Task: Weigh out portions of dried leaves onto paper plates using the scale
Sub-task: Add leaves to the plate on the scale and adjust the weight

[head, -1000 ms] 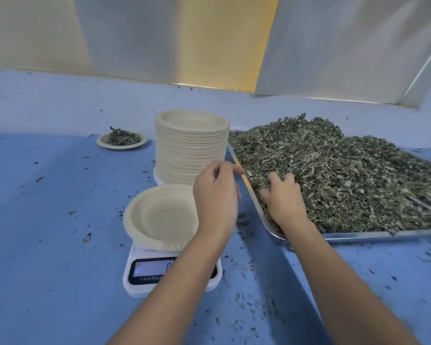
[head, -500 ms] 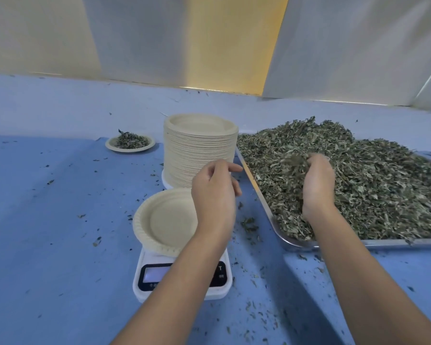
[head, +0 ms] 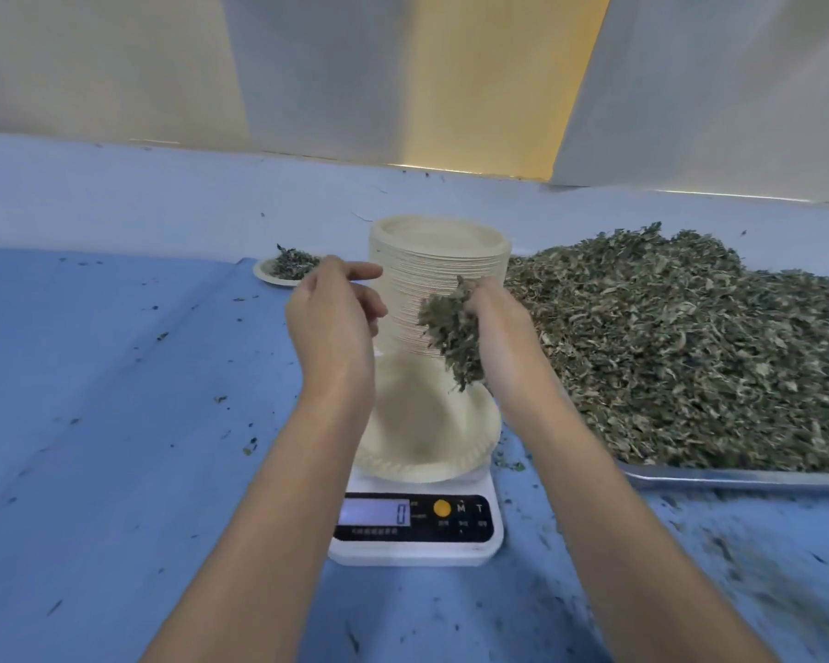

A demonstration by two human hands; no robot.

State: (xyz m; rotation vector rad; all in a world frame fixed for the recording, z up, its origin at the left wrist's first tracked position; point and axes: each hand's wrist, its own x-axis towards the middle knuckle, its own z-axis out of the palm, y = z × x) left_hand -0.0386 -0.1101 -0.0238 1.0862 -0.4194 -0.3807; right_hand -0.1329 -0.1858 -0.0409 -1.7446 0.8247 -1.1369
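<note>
An empty paper plate [head: 431, 437] sits on the white digital scale [head: 417, 528], whose display reads 0. My right hand [head: 498, 323] grips a handful of dried leaves [head: 451, 327] just above the plate's far right side. My left hand [head: 331, 323] hovers over the plate's left side, fingers loosely curled and holding nothing. A big heap of dried leaves [head: 690, 346] fills the metal tray [head: 738, 478] at the right.
A tall stack of paper plates [head: 439, 275] stands right behind the scale. A filled plate of leaves [head: 283, 268] lies at the back left. Leaf crumbs are scattered over the blue table cover [head: 106, 399]. A light wall rises behind.
My right hand lifted a handful of leaves out of the tray and carried it left over the plate. My left hand stayed raised above the plate.
</note>
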